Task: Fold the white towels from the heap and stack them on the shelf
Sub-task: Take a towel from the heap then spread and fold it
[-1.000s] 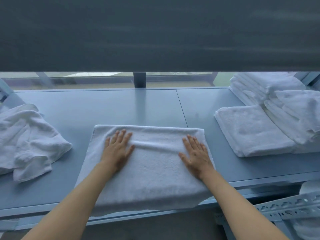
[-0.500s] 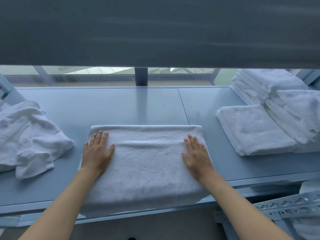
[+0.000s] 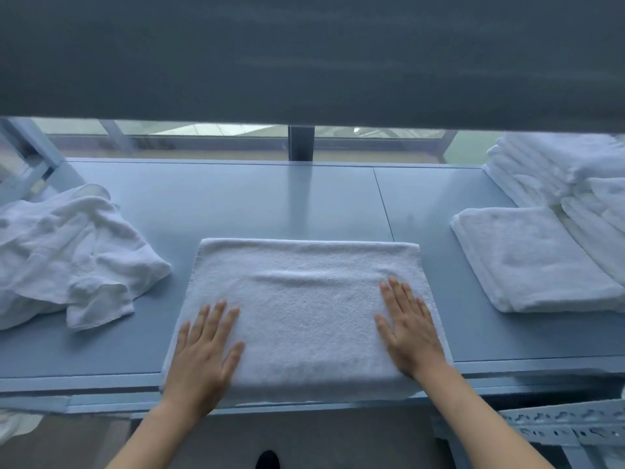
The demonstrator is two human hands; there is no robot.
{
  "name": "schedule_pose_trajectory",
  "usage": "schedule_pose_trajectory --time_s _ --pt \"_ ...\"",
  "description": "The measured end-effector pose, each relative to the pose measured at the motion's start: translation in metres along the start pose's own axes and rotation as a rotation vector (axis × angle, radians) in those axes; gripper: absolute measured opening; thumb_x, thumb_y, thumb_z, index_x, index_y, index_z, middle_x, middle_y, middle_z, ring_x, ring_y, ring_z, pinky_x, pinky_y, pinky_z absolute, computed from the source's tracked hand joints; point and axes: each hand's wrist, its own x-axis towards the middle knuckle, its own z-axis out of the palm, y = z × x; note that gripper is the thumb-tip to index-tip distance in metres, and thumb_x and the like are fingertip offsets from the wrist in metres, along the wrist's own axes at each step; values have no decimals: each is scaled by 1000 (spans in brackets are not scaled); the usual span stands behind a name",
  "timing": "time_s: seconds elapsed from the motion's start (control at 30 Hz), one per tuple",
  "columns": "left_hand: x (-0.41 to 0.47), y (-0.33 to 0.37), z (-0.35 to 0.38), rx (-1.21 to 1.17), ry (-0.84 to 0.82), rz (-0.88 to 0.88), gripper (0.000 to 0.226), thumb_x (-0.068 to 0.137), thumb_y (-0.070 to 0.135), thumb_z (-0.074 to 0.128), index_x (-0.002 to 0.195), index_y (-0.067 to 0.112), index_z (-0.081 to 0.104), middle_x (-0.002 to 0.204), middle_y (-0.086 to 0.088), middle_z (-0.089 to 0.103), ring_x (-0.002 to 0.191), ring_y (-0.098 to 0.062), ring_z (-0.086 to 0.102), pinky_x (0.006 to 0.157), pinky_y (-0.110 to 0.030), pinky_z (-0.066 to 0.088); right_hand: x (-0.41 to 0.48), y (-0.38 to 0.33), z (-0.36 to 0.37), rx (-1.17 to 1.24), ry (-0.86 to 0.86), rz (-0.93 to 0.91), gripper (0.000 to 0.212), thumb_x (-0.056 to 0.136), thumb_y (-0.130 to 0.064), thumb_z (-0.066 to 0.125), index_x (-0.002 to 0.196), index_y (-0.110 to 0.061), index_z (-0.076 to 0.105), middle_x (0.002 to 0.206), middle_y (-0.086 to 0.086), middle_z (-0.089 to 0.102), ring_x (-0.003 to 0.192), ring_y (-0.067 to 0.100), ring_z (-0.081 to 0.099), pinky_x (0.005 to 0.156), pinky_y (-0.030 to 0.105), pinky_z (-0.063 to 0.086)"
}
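A folded white towel (image 3: 304,306) lies flat on the blue-grey shelf (image 3: 270,198), its near edge hanging slightly over the front. My left hand (image 3: 203,357) rests palm down on the towel's near left corner, fingers apart. My right hand (image 3: 409,333) presses flat on the towel's right side, fingers spread. A crumpled heap of white towels (image 3: 67,258) sits on the shelf to the left. A folded towel (image 3: 534,258) lies to the right, with a stack of folded towels (image 3: 568,170) behind it.
A dark shelf board (image 3: 304,55) overhangs the work surface close above. A vertical post (image 3: 301,142) stands at the back centre. A perforated metal bracket (image 3: 568,424) juts out at the lower right. More white cloth (image 3: 13,424) shows below the shelf at lower left.
Both hands have slid toward me along the towel, the left one also outward to the near left corner. The crease across the towel has flattened.
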Motion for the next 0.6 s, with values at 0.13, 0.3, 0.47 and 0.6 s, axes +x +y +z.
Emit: schedule_pose_trajectory --time_s 0.13,0.3,0.47,0.6 --pt "22 6 2 20 -17 -38 70 98 62 19 163 37 11 171 14 -3 158 -11 -8 127 -45 2 21 7 -4 -2 -13 -7 70 101 -55 17 163 -34 -5 169 -17 -17 155 5 -17 128 38 -4" --pt "48 16 -4 23 -60 -80 74 95 66 8 163 38 3 170 14 -10 157 -11 -13 128 -44 -3 59 15 -13 16 -30 -18 69 102 -54 22 164 -34 -1 170 -16 -10 156 5 -12 128 39 -2" --pt "34 18 -4 6 -65 -60 73 96 66 9 163 38 4 171 13 -8 157 -11 -13 127 -44 -3 45 13 -16 44 -24 -53 67 104 -53 23 163 -38 -4 168 -20 -16 156 4 -14 128 38 -4" --pt "-8 21 -2 -12 -53 -44 70 99 64 13 163 37 5 171 13 -6 157 -10 -14 128 -43 -2 3 13 -20 78 -51 -145 60 109 -43 31 161 -45 1 167 -27 -15 155 5 -17 128 43 -5"
